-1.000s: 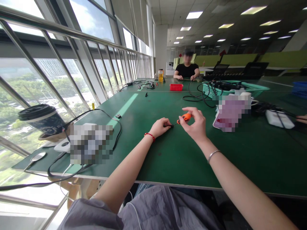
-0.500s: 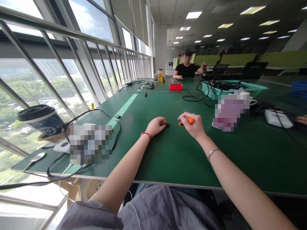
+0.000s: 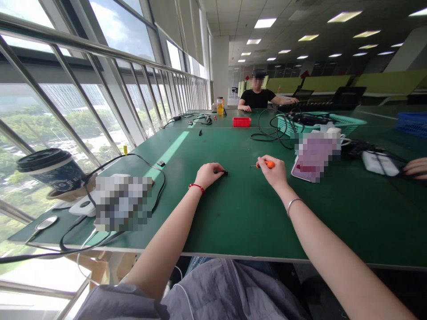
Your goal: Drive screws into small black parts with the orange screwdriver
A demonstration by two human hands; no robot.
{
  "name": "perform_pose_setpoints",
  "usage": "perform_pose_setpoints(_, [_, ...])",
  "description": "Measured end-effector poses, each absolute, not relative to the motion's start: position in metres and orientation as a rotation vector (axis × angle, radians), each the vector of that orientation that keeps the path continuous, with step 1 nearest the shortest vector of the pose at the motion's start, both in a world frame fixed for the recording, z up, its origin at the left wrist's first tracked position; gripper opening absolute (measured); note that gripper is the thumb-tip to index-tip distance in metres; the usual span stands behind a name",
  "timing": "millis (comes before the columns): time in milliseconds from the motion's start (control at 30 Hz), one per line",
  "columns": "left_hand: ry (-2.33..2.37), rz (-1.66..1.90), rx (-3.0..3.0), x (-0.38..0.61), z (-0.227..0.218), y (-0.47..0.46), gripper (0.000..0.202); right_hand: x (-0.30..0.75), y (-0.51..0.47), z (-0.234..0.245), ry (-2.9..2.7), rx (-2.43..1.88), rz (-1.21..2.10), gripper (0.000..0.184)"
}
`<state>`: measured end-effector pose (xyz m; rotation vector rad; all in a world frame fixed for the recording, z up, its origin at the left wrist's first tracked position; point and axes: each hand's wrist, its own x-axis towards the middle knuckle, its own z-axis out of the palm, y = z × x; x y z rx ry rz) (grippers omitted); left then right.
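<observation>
My left hand point(image 3: 208, 174) rests on the green table point(image 3: 240, 213) with its fingers closed around a small black part point(image 3: 224, 172) that sticks out to the right. My right hand point(image 3: 275, 172) lies on the table a short way to the right, fingers curled round an orange-handled screwdriver point(image 3: 266, 164) whose thin tip points left. The two hands are apart, with bare table between the part and the tip.
A lidded paper cup point(image 3: 53, 170), a white device and black cables point(image 3: 100, 231) lie at the left edge. A pink object point(image 3: 315, 158), a teal basket point(image 3: 336, 122) and a white power strip point(image 3: 378, 163) sit to the right. Another person's fingers point(image 3: 415, 168) show at the far right; a person sits far off by a red tray point(image 3: 241, 122).
My right hand has drawn the screwdriver away from the black part and lowered it to the table. My left hand has stayed down on the part.
</observation>
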<state>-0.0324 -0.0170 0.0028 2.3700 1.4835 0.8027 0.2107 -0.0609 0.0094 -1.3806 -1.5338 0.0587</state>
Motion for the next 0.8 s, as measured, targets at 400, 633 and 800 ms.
perform_pose_setpoints(400, [1.278,0.813,2.548,-0.015,0.004,-0.026,0.014,0.196,-0.052,-0.006,-2.003,-1.420,0.096,0.013])
perform_pose_setpoints(633, [1.248,0.827,2.520,-0.009,0.000,-0.027,0.013,0.182,-0.054,-0.008,-2.201,-1.456,-0.022,0.018])
perform_pose_setpoints(800, [1.235,0.853,2.490,-0.007,0.000,-0.028,0.012,0.181,-0.053,-0.009,-2.226,-1.480,-0.083,0.014])
